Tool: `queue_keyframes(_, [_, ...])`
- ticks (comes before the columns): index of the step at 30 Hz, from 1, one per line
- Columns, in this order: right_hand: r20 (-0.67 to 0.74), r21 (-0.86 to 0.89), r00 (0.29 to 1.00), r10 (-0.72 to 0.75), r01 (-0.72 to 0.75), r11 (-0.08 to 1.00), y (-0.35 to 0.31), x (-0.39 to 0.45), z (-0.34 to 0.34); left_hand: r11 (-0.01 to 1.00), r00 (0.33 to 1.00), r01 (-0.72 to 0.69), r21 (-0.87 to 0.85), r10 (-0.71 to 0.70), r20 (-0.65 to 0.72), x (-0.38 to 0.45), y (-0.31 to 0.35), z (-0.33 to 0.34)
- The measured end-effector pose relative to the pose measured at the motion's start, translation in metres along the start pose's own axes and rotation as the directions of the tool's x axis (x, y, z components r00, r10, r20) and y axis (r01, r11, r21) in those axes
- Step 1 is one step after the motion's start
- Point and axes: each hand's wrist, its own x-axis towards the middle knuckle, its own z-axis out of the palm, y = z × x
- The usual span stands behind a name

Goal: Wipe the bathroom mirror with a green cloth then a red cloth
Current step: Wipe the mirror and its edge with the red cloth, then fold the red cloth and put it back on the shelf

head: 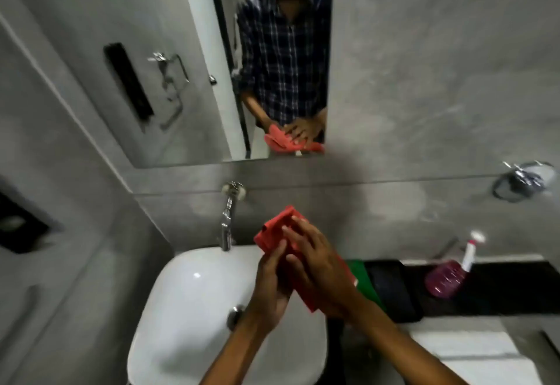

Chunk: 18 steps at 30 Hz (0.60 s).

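A red cloth (274, 231) is held between both hands above the right side of the white sink. My left hand (271, 287) grips it from below and my right hand (315, 260) lies flat over it from the right. The green cloth (362, 275) lies on the dark counter just right of my hands, partly hidden by my right wrist. The mirror (181, 60) hangs on the grey wall above, apart from the cloth, and reflects a person in a checked shirt holding the red cloth.
A white basin (188, 309) sits below with a chrome tap (228, 218) on the wall behind it. A pink spray bottle (448, 275) stands on the black counter (500, 287) at right. A chrome holder (521, 180) is fixed to the right wall.
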Motion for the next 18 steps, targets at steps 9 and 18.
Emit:
queue_keyframes(9, [0.381, 0.464, 0.61, 0.695, -0.776, 0.427, 0.222, -0.137, -0.027, 0.881, 0.89, 0.451, 0.143, -0.433, -0.14, 0.068, -0.185, 0.077])
queue_keyframes(18, [0.296, 0.366, 0.346, 0.891, -0.902, 0.229, 0.381, -0.168, 0.034, 0.811, 0.863, 0.505, 0.297, -0.464, -0.2, 0.183, -0.339, 0.087])
